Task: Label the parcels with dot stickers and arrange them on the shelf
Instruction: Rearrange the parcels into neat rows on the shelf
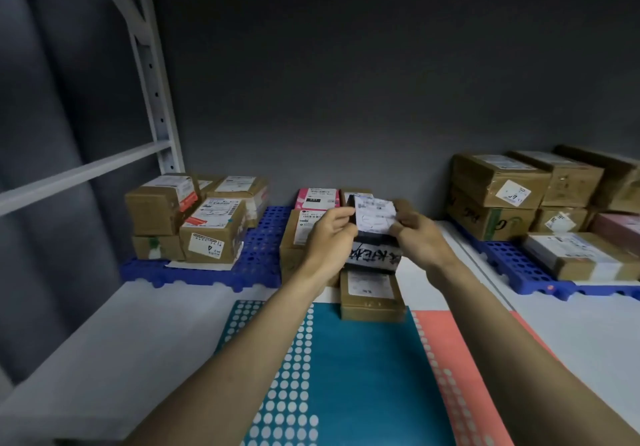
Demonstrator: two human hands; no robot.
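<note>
I hold a small black parcel [374, 237] with a white shipping label on top, raised above the shelf at centre. My left hand [330, 234] grips its left side and my right hand [420, 236] grips its right side. Below it a flat brown parcel [372, 295] lies on the white shelf [131, 328]. A teal dot-sticker sheet [363, 376] and a pink dot-sticker sheet [460, 359] lie in front, many dots peeled off.
Brown parcels [194, 220] are stacked on a blue plastic grid mat [263, 258] at left. More boxes [502, 196] stand on another blue mat [519, 269] at right. A pink parcel [317, 199] sits behind my hands. A white shelf upright [156, 92] rises at left.
</note>
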